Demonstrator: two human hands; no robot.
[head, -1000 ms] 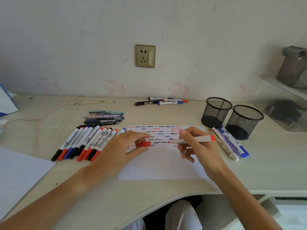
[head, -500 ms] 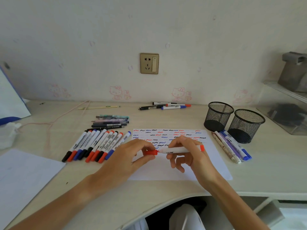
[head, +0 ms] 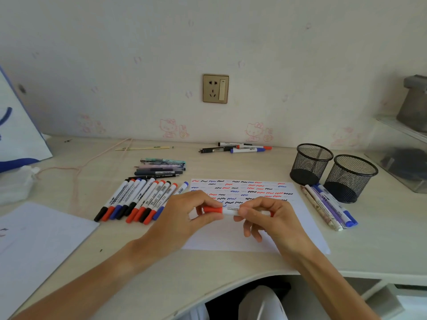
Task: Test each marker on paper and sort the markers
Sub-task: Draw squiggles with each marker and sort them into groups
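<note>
I see the white red-capped marker (head: 228, 210) lying level between both hands above the white squiggle-marked paper sheet (head: 254, 236). My left hand (head: 184, 218) pinches its red cap (head: 212, 209); my right hand (head: 272, 218) curls round the barrel.

**A:** ok so what's sitting where?

**B:** the paper (head: 254, 236) is lying mid-counter (head: 208, 273). A row of markers (head: 138, 202) is lying just left of it, with a pens stack (head: 161, 168) sitting behind that row.

**A:** and on the right?

**B:** two mesh cups (head: 310, 163) are standing side by side behind the paper's right corner, a few markers (head: 330, 207) lying in front of them. More pens (head: 235, 147) are resting by the wall. Both hands are meeting over the paper.
</note>
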